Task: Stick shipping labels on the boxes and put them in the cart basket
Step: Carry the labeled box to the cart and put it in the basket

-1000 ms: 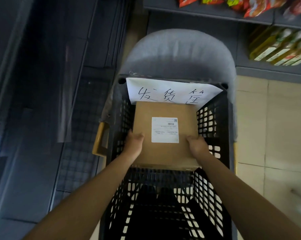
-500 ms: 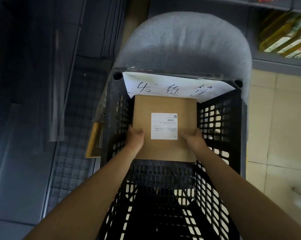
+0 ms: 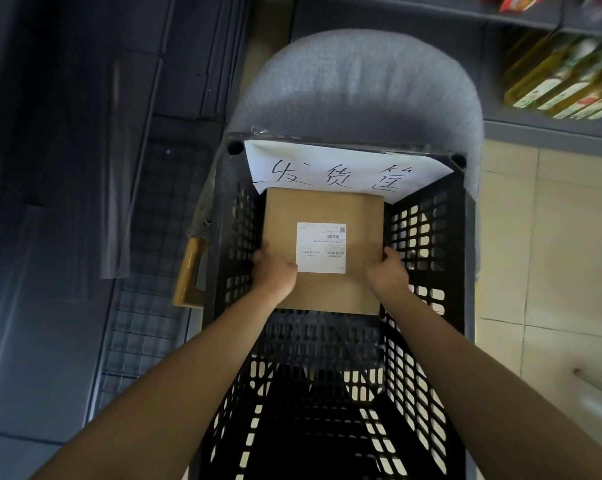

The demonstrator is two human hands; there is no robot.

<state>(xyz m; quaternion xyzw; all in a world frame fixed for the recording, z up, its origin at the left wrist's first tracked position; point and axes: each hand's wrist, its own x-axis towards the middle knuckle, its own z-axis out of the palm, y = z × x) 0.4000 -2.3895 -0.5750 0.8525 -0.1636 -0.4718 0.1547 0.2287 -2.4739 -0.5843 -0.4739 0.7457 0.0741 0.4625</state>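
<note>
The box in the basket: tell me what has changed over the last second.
The cardboard box has gone lower into the black basket, toward its far end under the handwritten paper sign. The left hand and right hand keep their grip on its two sides, nothing let go. The shipping label stays face up on top.

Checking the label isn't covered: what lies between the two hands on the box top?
In the head view, the white shipping label lies between the left hand and right hand, flat on the cardboard box, with bare cardboard around it.
</note>
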